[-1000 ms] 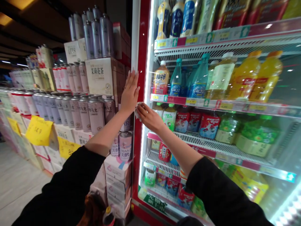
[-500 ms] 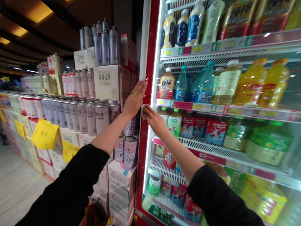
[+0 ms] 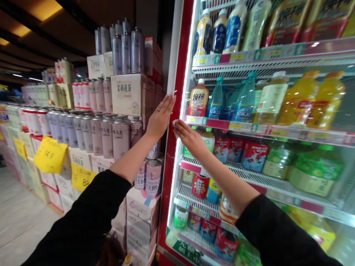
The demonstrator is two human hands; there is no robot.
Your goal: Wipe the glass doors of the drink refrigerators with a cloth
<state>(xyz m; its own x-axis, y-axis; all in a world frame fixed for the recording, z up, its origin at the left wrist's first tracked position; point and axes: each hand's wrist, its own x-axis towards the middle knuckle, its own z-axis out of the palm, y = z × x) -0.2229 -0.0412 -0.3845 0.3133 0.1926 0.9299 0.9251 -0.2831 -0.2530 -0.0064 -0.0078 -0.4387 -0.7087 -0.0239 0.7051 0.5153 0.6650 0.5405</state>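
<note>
A tall drinks fridge with a red door frame stands before me, its lit shelves showing through the glass. My left hand lies flat along the frame's left edge, fingers stretched upward, a ring on one finger. Just right of it and slightly lower, my right hand pinches a small white cloth against the border of frame and glass. Most of the cloth is hidden by the fingers, so I cannot tell whether it is fabric or tissue.
Left of the fridge are stacked drink cartons and rows of tall cans, close to my left forearm. Yellow price signs hang on the boxes. Bottles fill the fridge shelves. Grey floor shows at lower left.
My right hand with the cloth has shifted slightly right and up, a little away from the left hand. The left hand stays on the frame edge. The view has moved slightly.
</note>
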